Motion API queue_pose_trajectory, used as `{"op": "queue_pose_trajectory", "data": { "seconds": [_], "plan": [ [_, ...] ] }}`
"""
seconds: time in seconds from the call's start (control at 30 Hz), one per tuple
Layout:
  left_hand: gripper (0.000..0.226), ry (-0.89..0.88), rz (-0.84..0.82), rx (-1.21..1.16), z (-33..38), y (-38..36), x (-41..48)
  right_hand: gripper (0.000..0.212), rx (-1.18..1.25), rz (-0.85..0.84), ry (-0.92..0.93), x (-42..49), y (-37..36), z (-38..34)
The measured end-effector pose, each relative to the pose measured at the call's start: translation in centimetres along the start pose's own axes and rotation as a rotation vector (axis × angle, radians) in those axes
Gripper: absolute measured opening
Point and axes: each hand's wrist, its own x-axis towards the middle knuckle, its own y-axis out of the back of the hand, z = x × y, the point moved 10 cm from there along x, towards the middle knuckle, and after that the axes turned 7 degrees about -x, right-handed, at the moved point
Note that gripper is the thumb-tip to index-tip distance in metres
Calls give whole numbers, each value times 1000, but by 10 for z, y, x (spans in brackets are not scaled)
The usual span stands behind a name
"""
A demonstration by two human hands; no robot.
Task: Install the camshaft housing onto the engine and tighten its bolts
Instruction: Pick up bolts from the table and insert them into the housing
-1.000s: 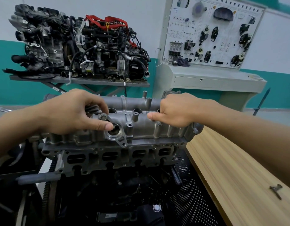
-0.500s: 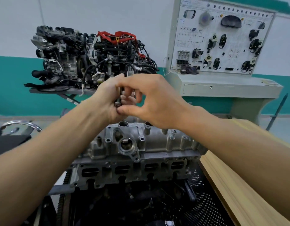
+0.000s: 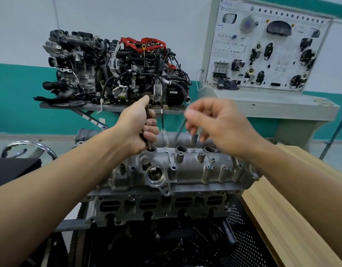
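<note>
Teal-and-white wall (image 3: pixel 22 83) ahead, with a second engine (image 3: pixel 116 74) on a shelf (image 3: pixel 116 108) and a panel (image 3: pixel 262 49) beside it. The housing (image 3: pixel 185 166) sits on top of the engine (image 3: pixel 162 207) below me. My left hand (image 3: pixel 135 128) grips several bolts (image 3: pixel 149 145) upright over the housing's left end. My right hand (image 3: pixel 220 128), blurred, pinches one bolt (image 3: pixel 194 139) above the middle.
</note>
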Motion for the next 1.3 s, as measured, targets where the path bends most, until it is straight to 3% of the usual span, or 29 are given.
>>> {"op": "queue_pose_trajectory", "data": {
  "seconds": [0.1, 0.33, 0.5, 0.63, 0.73, 0.8, 0.9, 1.1, 1.3],
  "plan": [
    [48, -7, 0, 36, 1, 11, 2, 11, -120, -209, -121, -19, -29, 29],
    [47, -9, -65, 74, 8, 9, -6, 12, -111, -206, -129, -19, -35, 40],
    [44, -14, -90, 158, 17, 13, -18, 13, -351, -381, -114, -22, -59, 43],
    [38, -133, -143, 559, 27, 13, -38, 24, -593, -402, 19, -20, -63, 29],
    [50, -375, -215, 1209, 35, 7, -70, 37, -682, -312, 89, -17, -54, 16],
    [61, -526, -208, 1582, 25, 3, -88, 33, -614, -271, 97, -15, -48, 12],
    [62, -682, -143, 1954, 6, -7, -95, 19, -576, -380, 80, -13, -55, 18],
    [30, -675, -236, 1996, 5, -13, -74, 18, -548, -381, 126, -17, -58, 29],
    [30, -756, -379, 2022, 5, -23, -71, 23, -549, -311, 216, -14, -53, 28]
  ]
}}
